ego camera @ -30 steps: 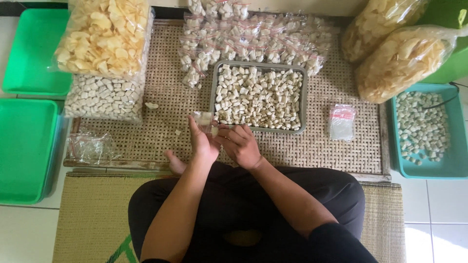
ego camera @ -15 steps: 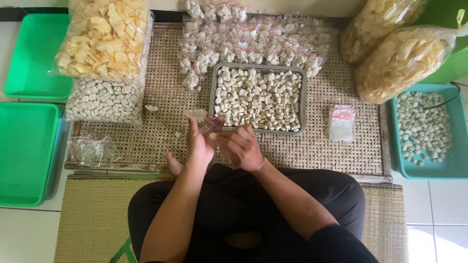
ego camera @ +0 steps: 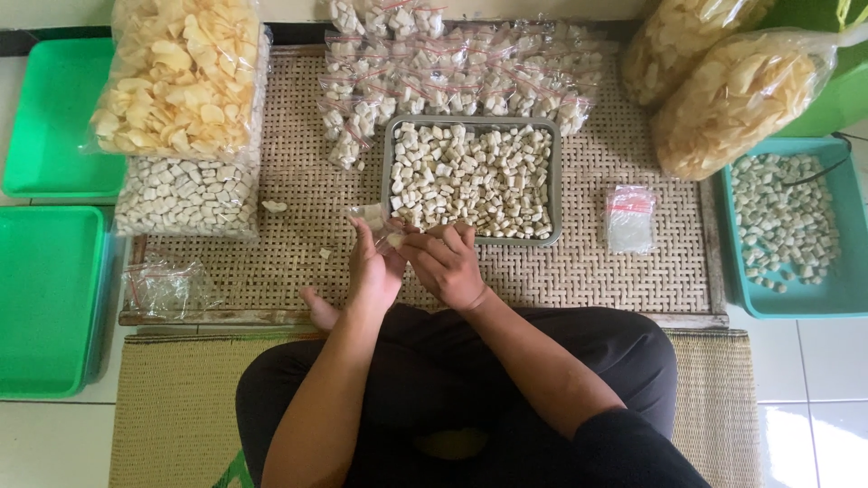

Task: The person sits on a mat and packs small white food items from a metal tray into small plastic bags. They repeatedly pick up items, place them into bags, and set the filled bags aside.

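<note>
Small clear plastic bag (ego camera: 378, 222) is what I see pinched between both hands, just over the near left corner of the grey tray, with a few pale pieces inside it. My left hand (ego camera: 375, 269) holds it from below, fingers curled up around the bag's lower part, while my right hand (ego camera: 445, 262) closes on it from the right side, fingertips pressed together at the bag's mouth. Directly beyond the right hand sits the grey tray (ego camera: 555, 172), filled with pale cube-shaped crackers. Farther out past the tray lies a heap of filled little bags with red seals (ego camera: 452, 63). Out to the left of the left hand I see a small pile of empty clear bags (ego camera: 167, 285), and beyond that a big bag of white cubes (ego camera: 185, 194) under a big bag of yellow chips (ego camera: 176, 77). To the right of the right hand rests a flat stack of zip bags (ego camera: 630, 219), then a teal tray (ego camera: 850, 289) holding more cubes. Everything stands on a woven mat (ego camera: 588, 280).
</note>
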